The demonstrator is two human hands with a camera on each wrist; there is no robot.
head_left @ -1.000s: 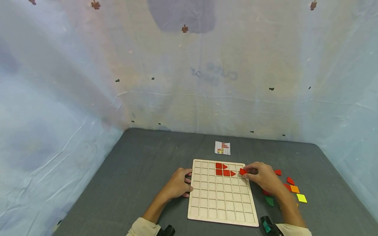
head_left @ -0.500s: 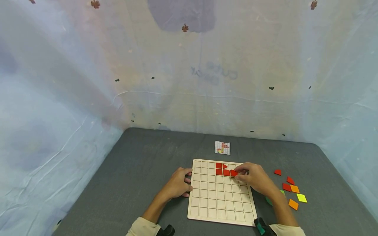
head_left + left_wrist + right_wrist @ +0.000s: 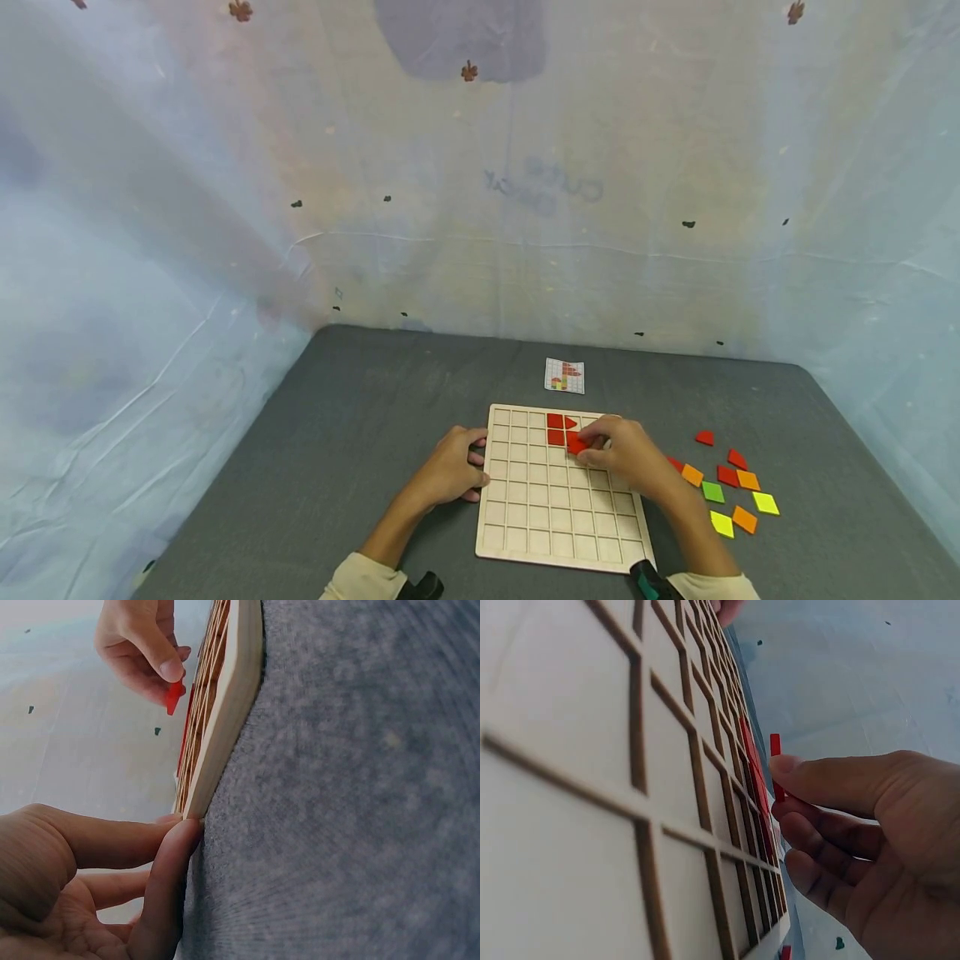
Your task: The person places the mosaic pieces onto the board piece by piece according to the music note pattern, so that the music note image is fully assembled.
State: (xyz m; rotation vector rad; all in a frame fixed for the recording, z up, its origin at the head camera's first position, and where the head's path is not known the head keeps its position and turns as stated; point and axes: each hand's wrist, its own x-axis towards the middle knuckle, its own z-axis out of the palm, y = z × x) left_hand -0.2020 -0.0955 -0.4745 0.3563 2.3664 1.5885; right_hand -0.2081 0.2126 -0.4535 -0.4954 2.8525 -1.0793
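A pale wooden grid board (image 3: 536, 500) lies flat on the dark table. Along its left edge, my left hand (image 3: 452, 467) grips the rim with thumb and fingers; the left wrist view shows fingertips against the board's side (image 3: 232, 705). Over the upper part of the grid, my right hand (image 3: 626, 450) pinches a flat red tile (image 3: 775, 746) between thumb and fingers. The right wrist view has this tile on edge, just above the board. Close by sit a red square (image 3: 555, 421), a red triangle (image 3: 571, 422) and another red square (image 3: 556, 437). The right hand hides neighbouring cells.
A small printed card (image 3: 564, 376) with a coloured grid pattern lies beyond the board. Right of the board are several loose tiles, including a red one (image 3: 705, 437), an orange one (image 3: 745, 519), a yellow one (image 3: 766, 503) and a green one (image 3: 712, 492).
My right hand has moved left from the board's right edge with the red tile, which now covers part of the red row. More loose tiles show behind the forearm. My left hand stays put.
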